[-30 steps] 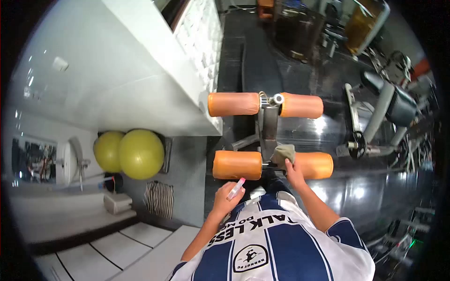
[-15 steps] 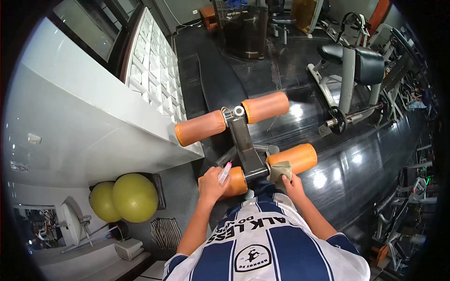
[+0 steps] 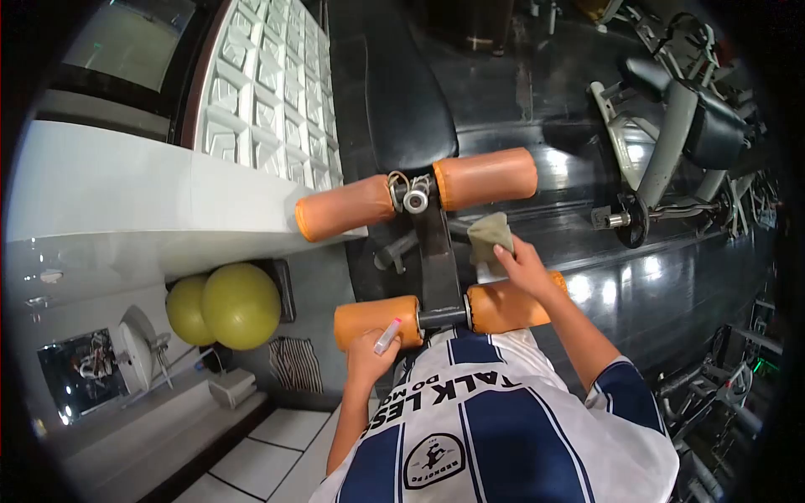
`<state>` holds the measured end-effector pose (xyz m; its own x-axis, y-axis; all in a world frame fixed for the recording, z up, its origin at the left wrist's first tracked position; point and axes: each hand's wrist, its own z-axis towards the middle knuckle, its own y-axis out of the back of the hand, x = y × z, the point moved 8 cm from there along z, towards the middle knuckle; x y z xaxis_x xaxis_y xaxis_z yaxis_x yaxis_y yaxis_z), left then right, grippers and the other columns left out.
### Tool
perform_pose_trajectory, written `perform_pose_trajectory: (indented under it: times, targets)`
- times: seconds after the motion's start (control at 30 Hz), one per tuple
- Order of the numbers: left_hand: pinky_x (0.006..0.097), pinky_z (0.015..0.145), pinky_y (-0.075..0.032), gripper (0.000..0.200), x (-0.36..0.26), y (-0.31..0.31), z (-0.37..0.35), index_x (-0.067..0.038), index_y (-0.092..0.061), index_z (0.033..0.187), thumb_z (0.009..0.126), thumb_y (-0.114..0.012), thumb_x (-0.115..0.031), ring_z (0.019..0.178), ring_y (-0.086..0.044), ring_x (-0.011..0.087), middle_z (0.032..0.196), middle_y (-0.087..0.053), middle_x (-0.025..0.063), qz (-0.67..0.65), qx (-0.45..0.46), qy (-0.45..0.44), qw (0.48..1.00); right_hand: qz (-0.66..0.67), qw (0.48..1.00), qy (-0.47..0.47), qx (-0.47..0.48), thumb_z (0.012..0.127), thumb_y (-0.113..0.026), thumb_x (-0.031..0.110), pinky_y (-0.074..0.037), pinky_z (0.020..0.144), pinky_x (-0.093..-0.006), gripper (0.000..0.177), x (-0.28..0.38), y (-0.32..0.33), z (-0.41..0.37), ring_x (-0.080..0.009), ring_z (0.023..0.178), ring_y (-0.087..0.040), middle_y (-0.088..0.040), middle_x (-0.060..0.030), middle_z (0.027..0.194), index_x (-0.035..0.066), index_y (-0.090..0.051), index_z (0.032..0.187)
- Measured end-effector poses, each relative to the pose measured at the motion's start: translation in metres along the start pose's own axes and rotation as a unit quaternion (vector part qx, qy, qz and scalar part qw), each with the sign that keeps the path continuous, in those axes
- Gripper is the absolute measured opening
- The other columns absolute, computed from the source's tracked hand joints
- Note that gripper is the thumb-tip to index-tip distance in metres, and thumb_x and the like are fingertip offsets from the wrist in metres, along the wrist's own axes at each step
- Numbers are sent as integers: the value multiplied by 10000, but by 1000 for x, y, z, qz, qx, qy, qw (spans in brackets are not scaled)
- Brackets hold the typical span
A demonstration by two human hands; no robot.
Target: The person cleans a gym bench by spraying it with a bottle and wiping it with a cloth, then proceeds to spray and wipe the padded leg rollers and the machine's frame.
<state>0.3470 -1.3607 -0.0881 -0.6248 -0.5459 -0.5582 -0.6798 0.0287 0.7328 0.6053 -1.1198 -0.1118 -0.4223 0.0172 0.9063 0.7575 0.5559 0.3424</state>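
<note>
**Roller pads, rag and spray: what's where**

Starting closest in. The left hand (image 3: pixel 369 356) is curled around a little spray bottle (image 3: pixel 386 335), fingers wrapped shut on its body and the pinkish cap poking up past the knuckles. Right at those fingertips is the near left orange pad (image 3: pixel 369 323). Its twin, the near right pad (image 3: pixel 503 306), sits just under the right wrist.

A bit further out, the right hand (image 3: pixel 524 267) has a khaki cloth (image 3: pixel 489 236) pinched between thumb and fingertips. The cloth is bunched and stands up beyond the fingers, in the gap between the near and far pads and just beside the steel post (image 3: pixel 438 260). I can't tell if it's touching anything.

Beyond the cloth are the far left pad (image 3: pixel 344 218) and far right pad (image 3: pixel 486 178). Past those is the black bench pad (image 3: pixel 407 101).

My take on doing this bit well: flatten the cloth out under the fingers rather than dabbing with a wad. I'd go right round each roller, and keep the bottle's nozzle pointed away from the post's hardware.

Count:
- four orange pads
- one post
- one cloth
- one bottle
- two yellow balls (image 3: pixel 241 306), off beyond the left elbow by the wall
</note>
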Motion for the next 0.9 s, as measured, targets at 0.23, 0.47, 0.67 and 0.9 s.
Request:
perform_pose_trajectory:
  times: [0.23, 0.47, 0.67, 0.9]
  targets:
    - [469, 650, -488, 270, 4, -24, -22, -33, -703, 782, 801, -690, -302, 721, -646, 387, 743, -663, 176, -55, 36, 0, 998, 63, 997, -52, -11, 1006, -551, 309, -500, 869, -358, 386, -19, -15, 28, -198, 969, -652, -702, -142, 1077, 22, -582, 1263]
    - [279, 590, -506, 180, 26, -20, 1, -14, -684, 889, 923, -660, -188, 634, -634, 111, 704, -630, 23, -333, 10, 64, 940, 55, 994, -92, -28, 999, -567, 333, -490, 929, -376, 446, -57, -57, 23, -270, 1059, -659, -677, -195, 1154, 33, -520, 1326]
    - [283, 657, -535, 228, 28, 7, 20, 8, -653, 1044, 940, -666, -194, 698, -657, 129, 892, -681, 79, -440, -67, -25, 895, -31, 993, -108, -35, 983, -547, 339, -474, 929, -467, 457, -73, -72, 10, -461, 1096, -610, -645, -278, 1161, 25, -451, 1301]
    - [307, 760, -540, 317, 21, 48, 64, -3, -626, 1068, 955, -661, -298, 842, -662, 152, 1045, -680, 111, -434, -173, -139, 873, -59, 979, 88, -173, 895, -617, 163, -446, 896, -523, 417, 11, -94, 59, -500, 1098, -531, -537, -271, 1163, 40, -436, 1250]
